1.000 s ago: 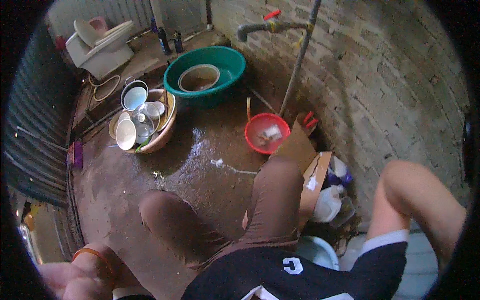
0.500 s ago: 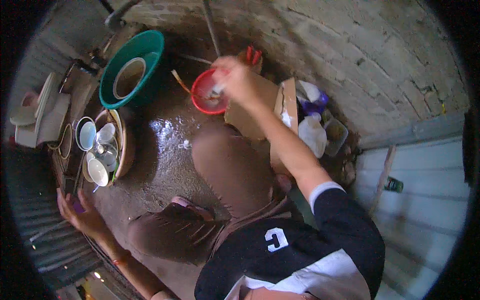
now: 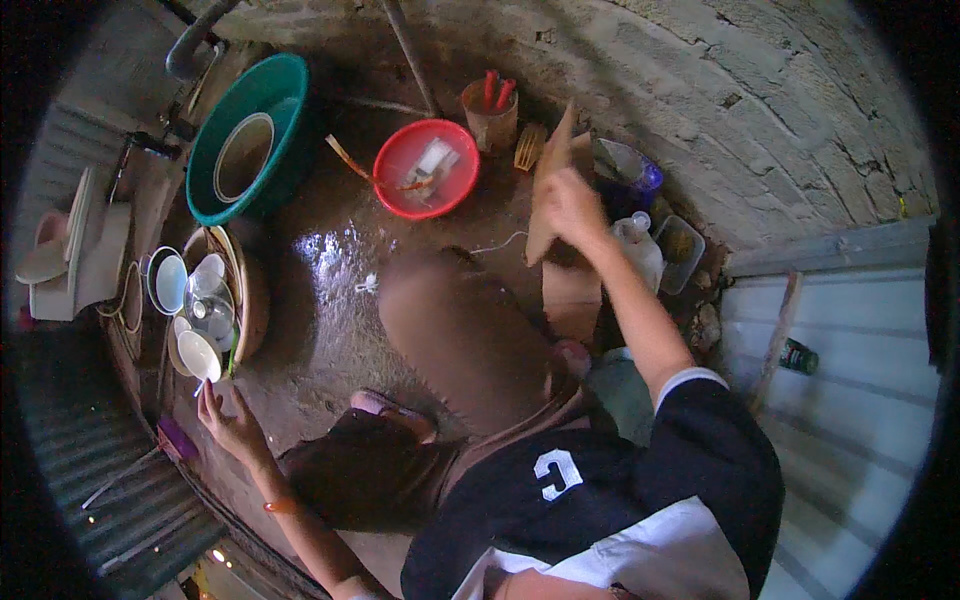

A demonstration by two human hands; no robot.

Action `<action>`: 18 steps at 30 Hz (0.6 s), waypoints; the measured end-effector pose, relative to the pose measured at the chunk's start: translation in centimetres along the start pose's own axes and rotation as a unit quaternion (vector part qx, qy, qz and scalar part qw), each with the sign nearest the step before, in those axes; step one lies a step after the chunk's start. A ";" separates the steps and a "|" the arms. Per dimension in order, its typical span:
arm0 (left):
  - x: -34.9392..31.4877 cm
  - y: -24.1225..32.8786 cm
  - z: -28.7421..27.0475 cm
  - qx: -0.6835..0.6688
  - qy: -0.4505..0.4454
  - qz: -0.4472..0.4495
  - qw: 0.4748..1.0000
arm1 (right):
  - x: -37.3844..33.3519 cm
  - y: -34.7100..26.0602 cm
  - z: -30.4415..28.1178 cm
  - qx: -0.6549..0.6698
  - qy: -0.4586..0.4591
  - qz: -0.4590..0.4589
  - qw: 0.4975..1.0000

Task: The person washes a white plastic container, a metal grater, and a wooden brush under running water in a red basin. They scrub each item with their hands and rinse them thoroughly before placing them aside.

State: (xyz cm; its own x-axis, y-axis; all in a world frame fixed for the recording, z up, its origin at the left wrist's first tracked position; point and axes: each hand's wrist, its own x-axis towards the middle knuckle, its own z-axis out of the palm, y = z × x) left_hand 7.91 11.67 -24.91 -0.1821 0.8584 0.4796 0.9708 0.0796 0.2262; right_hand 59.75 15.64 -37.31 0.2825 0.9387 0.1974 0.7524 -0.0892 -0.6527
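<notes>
Water fills the red basin [image 3: 420, 213], with a pale block [image 3: 437, 156] and bits of debris in it. A green tub [image 3: 290, 130] contains a ringed round vessel [image 3: 245, 155]; a wide dish basin [image 3: 256, 295] bears a pot [image 3: 168, 283], a clear glass piece [image 3: 212, 316] and a white bowl [image 3: 199, 356]. Red handles [image 3: 497, 90] stick out of a brown pot [image 3: 490, 125].

Half a second ago the right hand [image 3: 570, 210] was over the red basin; now its fingers, blurred, are closed on the cardboard sheet [image 3: 546, 192], which has gone from lying beside that basin to standing tilted, right of it. The left hand [image 3: 235, 425] has moved from the corrugated wall to just below the white bowl, fingers loosely parted; contact cannot be told.

The right forearm partly covers a whitish jug [image 3: 642, 250], near a clear tub [image 3: 682, 255]. A brown-trousered knee [image 3: 440, 310] rises between dish basin and cardboard.
</notes>
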 end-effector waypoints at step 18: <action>-0.2 1.4 0.3 -0.055 0.012 -0.001 0.998 | -5.8 0.1 -2.3 -0.318 -0.125 0.122 0.932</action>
State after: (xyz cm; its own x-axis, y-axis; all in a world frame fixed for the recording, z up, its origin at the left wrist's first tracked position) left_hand 9.31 11.77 -24.92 -0.1894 0.8453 0.4996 0.9475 0.0238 0.3190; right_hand 59.55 9.46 -36.89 0.4037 0.9059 -0.1284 0.9069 -0.4147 -0.0748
